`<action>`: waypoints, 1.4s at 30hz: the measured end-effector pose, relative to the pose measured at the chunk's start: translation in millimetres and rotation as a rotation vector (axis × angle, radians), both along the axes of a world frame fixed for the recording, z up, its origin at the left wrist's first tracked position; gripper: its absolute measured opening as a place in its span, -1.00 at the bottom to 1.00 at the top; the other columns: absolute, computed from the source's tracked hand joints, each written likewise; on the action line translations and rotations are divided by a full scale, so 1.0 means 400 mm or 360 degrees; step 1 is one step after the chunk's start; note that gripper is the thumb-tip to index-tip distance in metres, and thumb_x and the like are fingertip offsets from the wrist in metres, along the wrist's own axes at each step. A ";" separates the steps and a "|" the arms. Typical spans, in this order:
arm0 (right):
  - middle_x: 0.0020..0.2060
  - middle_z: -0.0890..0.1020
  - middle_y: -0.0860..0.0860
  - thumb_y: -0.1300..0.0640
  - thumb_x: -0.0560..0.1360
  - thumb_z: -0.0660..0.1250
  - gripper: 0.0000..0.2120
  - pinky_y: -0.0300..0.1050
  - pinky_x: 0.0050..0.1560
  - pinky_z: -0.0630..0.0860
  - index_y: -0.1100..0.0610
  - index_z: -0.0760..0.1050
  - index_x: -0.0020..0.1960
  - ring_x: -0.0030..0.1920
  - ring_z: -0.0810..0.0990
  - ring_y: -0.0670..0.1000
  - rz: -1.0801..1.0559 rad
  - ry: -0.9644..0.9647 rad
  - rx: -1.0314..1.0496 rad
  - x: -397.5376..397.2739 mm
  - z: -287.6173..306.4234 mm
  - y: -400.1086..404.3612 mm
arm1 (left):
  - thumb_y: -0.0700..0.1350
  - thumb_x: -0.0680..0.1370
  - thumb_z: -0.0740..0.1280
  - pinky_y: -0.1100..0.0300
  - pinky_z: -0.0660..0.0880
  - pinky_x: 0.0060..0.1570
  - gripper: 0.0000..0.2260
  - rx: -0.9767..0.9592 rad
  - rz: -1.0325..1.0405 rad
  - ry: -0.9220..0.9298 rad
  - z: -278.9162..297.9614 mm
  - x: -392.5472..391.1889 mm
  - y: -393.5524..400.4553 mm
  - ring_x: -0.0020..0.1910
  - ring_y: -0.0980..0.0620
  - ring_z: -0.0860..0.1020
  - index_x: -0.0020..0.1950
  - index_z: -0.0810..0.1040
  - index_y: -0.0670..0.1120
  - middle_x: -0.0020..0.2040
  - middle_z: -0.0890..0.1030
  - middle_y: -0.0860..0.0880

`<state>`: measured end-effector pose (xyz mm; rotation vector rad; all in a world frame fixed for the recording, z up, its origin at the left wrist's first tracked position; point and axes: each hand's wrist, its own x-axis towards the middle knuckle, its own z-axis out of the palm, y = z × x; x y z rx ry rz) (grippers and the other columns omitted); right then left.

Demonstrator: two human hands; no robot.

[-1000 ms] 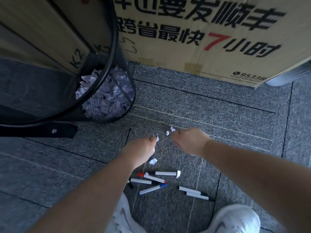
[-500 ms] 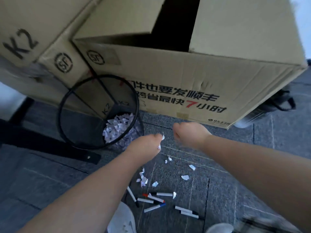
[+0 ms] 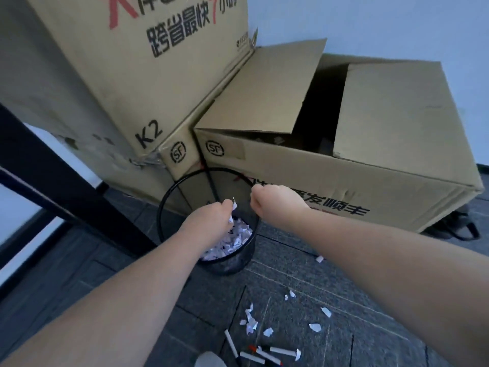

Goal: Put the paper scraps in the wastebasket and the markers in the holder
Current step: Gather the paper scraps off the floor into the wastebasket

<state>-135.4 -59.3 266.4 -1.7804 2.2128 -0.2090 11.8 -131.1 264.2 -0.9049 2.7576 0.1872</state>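
Both my arms reach forward over a black wire-mesh wastebasket (image 3: 169, 197), which stands on dark grey carpet against stacked cardboard boxes (image 3: 344, 168). A moment ago my hands were low, just above the floor by the loose scraps; now they have risen and travelled to the basket's rim. My left hand (image 3: 209, 218) sits over the opening, fingers pinched shut on a few white paper scraps (image 3: 234, 206) that poke out from the fingertips. My right hand (image 3: 275, 202) is curled into a fist at the far edge of the rim; I cannot tell whether it holds paper. Inside the basket lies a heap of torn white paper (image 3: 232, 239). This load looks ready to be dropped, but the job is far from finished: more scraps on the carpet (image 3: 250, 317) lie near my feet, one stray piece (image 3: 319, 258) rests just beside the basket, and the markers (image 3: 267, 353) lie on the floor at the bottom edge. No marker holder is in view.
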 end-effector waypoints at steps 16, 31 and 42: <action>0.02 0.47 0.13 0.05 0.55 0.14 -0.83 0.00 -0.10 0.30 0.15 0.32 0.01 0.05 0.43 0.19 -0.0077 0.0010 -0.0162 0.105 -0.200 -0.223 | -0.05 0.56 0.22 -0.02 0.41 -0.18 -0.71 0.0039 0.0267 0.0281 -0.205 0.071 -0.143 0.00 -0.23 0.48 0.19 0.32 -0.19 0.08 0.43 -0.18; 0.53 -0.10 0.00 -0.23 0.57 -0.05 -0.39 0.15 0.44 -0.29 -0.04 -0.13 0.53 0.50 -0.24 -0.01 0.0182 0.0317 0.0191 0.028 -0.212 -0.131 | 0.45 0.43 -0.17 -0.19 -0.25 0.43 -0.26 -0.0012 0.0210 -0.0412 -0.186 0.089 -0.125 0.50 0.02 -0.29 0.50 -0.23 0.11 0.53 -0.27 0.04; 0.53 -0.08 -0.01 -0.26 0.56 -0.09 -0.38 0.16 0.45 -0.26 -0.04 -0.13 0.53 0.50 -0.21 -0.01 0.0085 0.0307 0.0167 -0.025 -0.118 0.058 | 0.42 0.46 -0.19 -0.14 -0.22 0.46 -0.29 -0.0041 0.0073 -0.0475 -0.014 0.054 -0.025 0.50 0.05 -0.28 0.50 -0.27 0.11 0.53 -0.27 0.04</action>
